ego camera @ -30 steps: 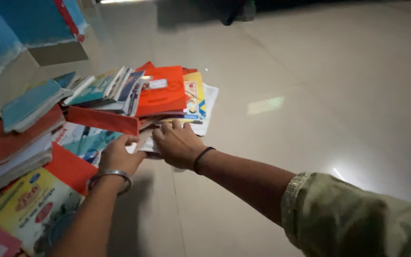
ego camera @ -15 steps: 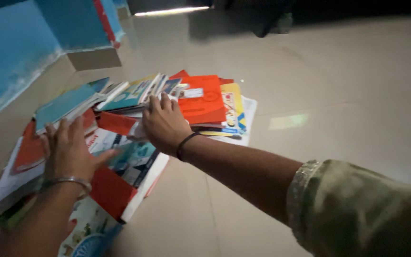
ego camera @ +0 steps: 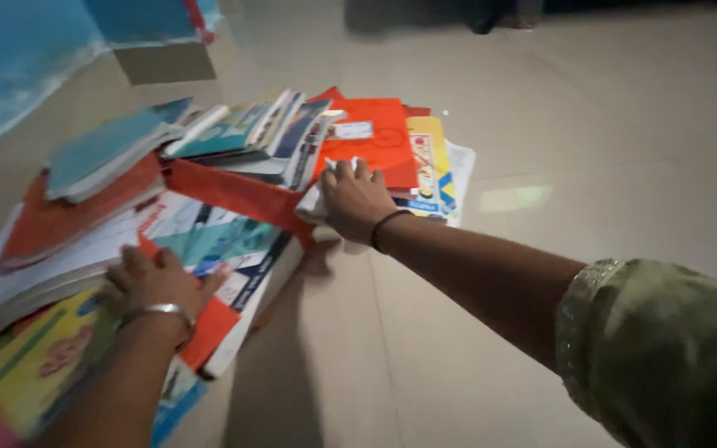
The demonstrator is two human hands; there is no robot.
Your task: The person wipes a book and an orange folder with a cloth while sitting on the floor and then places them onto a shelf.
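Observation:
A sprawl of books and notebooks lies on the tiled floor. My right hand (ego camera: 357, 199) rests palm down on a white booklet (ego camera: 313, 203) at the edge of an orange folder (ego camera: 371, 141), fingers curled over it. My left hand (ego camera: 155, 282), with a metal bangle, presses on a thick book with a teal and white cover (ego camera: 209, 241) and red corner. A long red book (ego camera: 230, 189) lies between the two hands. Teal-covered books (ego camera: 105, 145) are stacked at the left.
A yellow-covered book (ego camera: 39, 357) lies near my left forearm. A yellow booklet (ego camera: 431, 158) and white sheet (ego camera: 460, 170) stick out right of the orange folder. A blue wall (ego camera: 10, 50) and a grey block (ego camera: 163, 62) stand at the back left. Bare floor tiles (ego camera: 541, 149) stretch right.
My left hand slid from the left stack down onto the teal and white book. My right hand moved right, from the fanned books to the white booklet by the orange folder.

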